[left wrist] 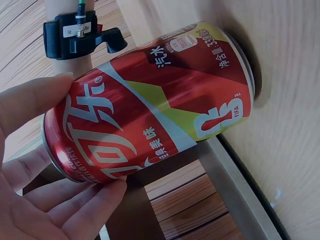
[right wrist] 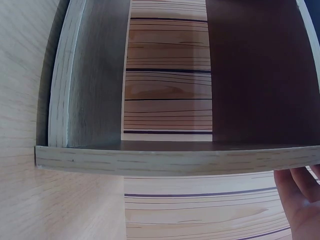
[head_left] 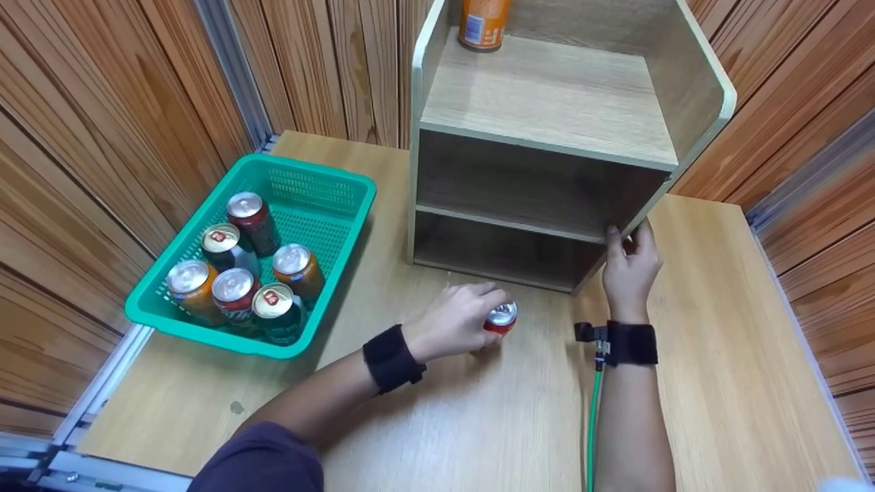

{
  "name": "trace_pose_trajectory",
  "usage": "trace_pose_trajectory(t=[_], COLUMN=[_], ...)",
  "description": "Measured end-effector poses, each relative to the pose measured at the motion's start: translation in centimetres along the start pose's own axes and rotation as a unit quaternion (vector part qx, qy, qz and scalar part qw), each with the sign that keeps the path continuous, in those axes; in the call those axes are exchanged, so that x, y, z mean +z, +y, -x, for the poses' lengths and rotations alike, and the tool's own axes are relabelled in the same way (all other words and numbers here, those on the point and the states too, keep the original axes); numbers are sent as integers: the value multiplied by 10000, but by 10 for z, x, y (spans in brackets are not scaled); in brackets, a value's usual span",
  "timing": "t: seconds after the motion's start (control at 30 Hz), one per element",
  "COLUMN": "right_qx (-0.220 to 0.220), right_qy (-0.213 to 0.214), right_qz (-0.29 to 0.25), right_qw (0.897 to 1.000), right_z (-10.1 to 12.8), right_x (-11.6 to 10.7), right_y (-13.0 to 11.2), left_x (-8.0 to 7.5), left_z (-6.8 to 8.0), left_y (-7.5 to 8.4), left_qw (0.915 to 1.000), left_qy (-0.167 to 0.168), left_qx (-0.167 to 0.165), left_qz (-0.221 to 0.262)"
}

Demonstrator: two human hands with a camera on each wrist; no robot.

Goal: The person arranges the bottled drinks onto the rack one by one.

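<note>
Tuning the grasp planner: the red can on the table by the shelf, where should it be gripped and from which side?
Grip the red can round its mid-body, from the left side, probably. It stands upright on the table, so the curved wall is exposed there; the left hand already wraps it so. The shelf unit crowds the far side.

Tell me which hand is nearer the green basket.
Left. The left hand grips a red can just right of the green basket; the right hand holds the shelf's far side.
</note>
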State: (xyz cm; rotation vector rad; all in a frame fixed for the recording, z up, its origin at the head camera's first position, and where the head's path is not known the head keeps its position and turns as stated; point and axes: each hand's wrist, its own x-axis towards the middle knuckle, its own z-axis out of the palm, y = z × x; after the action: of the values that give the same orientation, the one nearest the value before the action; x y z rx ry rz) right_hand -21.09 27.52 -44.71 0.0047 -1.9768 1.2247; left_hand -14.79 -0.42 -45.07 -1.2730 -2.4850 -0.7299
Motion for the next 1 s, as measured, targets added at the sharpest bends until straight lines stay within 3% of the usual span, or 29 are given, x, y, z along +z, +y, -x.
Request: trace_pose_trajectory(t=[0.13,0.37,0.47,0.53,0.63,0.8,1.0], right_qx=[-39,-112,-72,-45,-12,-3,-40], right_qy=[34,76,47,28,36,37,31], right_qz=[-40,-98,-107,-103,-118,-150,-130], right_qw=[10000,9999,9999,9999,9999,9999,9999], right_z=[-1,-1,0,0,1,3,1], right_x=[0,1,1,1,0,-1,0], right_y=[1,1,0,-1,-6,-23,-13], left_x=[-1,-13,-25,-38,-62,-105,-141], left_z=[1,-1,-3,-7,-16,-27,-26], left_y=[-1,-4,-7,-10,-17,-29,-46], left_qw=[9999,9969,9976,9995,9972,9744,9483], left_qy=[-97,-767,-682,-310,698,2226,3159], left_qx=[-58,-183,-109,5,242,263,154], left_qz=[63,7,-24,31,80,-165,-258])
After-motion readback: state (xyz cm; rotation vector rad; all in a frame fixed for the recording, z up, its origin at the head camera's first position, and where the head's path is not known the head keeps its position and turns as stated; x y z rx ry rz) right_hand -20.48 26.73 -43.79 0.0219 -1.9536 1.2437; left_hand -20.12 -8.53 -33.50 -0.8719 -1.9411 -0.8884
